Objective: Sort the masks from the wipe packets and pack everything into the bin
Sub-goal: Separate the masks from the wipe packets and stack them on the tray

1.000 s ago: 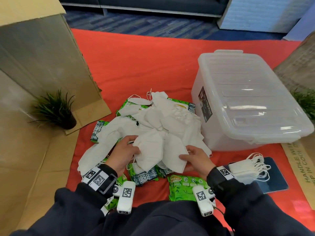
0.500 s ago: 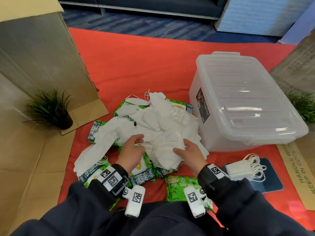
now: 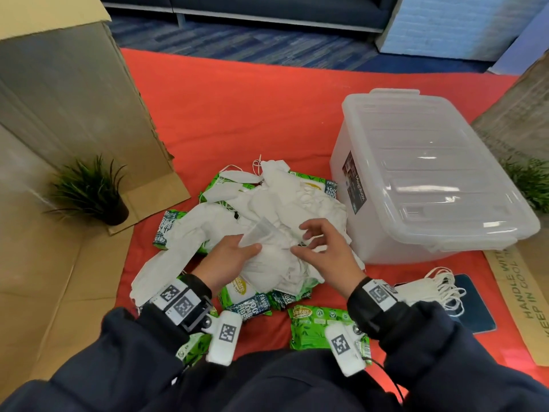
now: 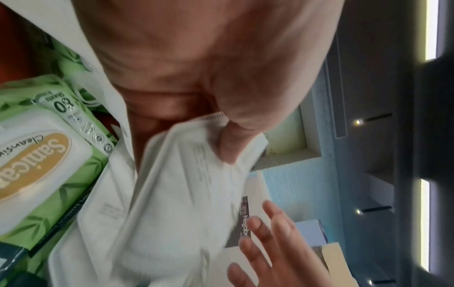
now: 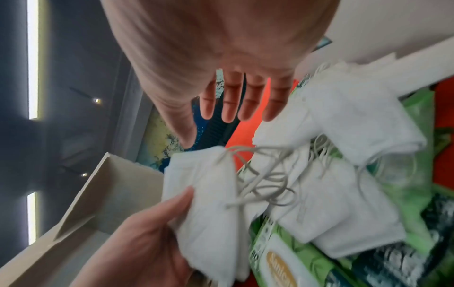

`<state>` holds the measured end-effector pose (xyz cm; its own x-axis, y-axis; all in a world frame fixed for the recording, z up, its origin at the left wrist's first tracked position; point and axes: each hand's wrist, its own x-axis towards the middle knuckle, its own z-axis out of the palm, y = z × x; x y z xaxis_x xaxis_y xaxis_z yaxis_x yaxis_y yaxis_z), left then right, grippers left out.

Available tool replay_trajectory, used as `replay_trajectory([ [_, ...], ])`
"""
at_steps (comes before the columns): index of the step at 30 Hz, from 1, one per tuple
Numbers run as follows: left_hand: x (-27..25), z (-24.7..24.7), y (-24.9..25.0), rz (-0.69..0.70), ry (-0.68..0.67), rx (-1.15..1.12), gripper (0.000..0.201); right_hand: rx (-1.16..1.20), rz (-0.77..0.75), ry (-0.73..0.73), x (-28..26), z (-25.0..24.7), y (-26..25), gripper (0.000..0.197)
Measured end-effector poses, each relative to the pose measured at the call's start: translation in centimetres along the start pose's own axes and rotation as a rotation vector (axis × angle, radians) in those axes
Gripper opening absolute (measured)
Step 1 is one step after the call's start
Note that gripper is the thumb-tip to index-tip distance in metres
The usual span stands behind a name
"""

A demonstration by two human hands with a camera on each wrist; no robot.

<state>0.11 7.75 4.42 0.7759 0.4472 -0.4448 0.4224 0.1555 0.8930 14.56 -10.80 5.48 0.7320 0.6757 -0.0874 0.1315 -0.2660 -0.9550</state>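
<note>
A heap of white masks point(image 3: 276, 209) lies on the red cloth over several green wipe packets point(image 3: 319, 324). My left hand point(image 3: 248, 245) pinches one white mask point(image 3: 261, 233) between thumb and fingers, lifted just above the heap. In the left wrist view the thumb presses on that mask point(image 4: 191, 184); in the right wrist view the same mask point(image 5: 203, 194) trails its ear loops. My right hand point(image 3: 303, 239) hovers beside it with straight, spread fingers point(image 5: 230, 104) and holds nothing. The clear bin point(image 3: 350, 221) stands to the right with its lid point(image 3: 421, 162) on.
A small stack of masks point(image 3: 421, 288) lies on a dark blue pad point(image 3: 475, 310) at the right. A potted plant point(image 3: 95, 194) and cardboard walls point(image 3: 59, 108) stand at the left, another plant point(image 3: 531, 182) at the far right. Bare red cloth point(image 3: 237, 114) stretches behind the heap.
My left hand has taken one mask and lifted it off the heap. My right hand has come off the heap, risen and spread its fingers.
</note>
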Motion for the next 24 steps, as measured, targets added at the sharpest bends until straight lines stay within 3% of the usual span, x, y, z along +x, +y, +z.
replay_trajectory([
  [2,-0.4,-0.4,0.1,0.006,-0.074,-0.077,0.022,-0.061,0.010,-0.060,0.2,-0.9,0.2,0.055],
  [5,-0.7,-0.5,-0.1,0.046,-0.151,-0.150,0.044,-0.164,0.106,-0.371,-0.1,-0.8,0.3,0.071],
  [6,-0.7,-0.5,-0.2,0.059,-0.158,-0.150,0.050,-0.146,0.148,-0.447,-0.2,-0.5,0.4,0.060],
  [8,-0.8,-0.4,-0.5,0.068,-0.169,-0.118,0.053,-0.059,0.249,-0.537,-0.6,-0.2,0.2,0.014],
  [10,-1.0,-0.4,-0.9,0.050,-0.197,-0.098,0.048,-0.002,0.302,-0.518,-1.1,-0.1,0.8,0.032],
  [12,-1.4,-0.3,-1.3,0.018,-0.209,-0.087,0.044,0.122,0.397,-0.395,-1.6,-0.4,1.1,0.033],
  [16,-1.9,0.1,-3.0,-0.051,-0.219,-0.039,0.046,0.764,0.632,-0.103,-1.9,-2.1,1.5,0.025],
  [18,-2.1,1.0,-3.2,-0.067,-0.217,-0.016,0.045,0.958,0.695,-0.118,-2.6,-2.6,0.9,0.028],
  [22,-1.9,4.6,-1.6,-0.005,-0.237,-0.086,0.043,0.657,0.583,-0.163,-3.5,-3.5,1.4,0.034],
  [24,-1.8,6.3,-0.5,0.011,-0.273,-0.159,0.047,0.427,0.467,-0.128,-3.5,-4.9,1.8,0.023],
])
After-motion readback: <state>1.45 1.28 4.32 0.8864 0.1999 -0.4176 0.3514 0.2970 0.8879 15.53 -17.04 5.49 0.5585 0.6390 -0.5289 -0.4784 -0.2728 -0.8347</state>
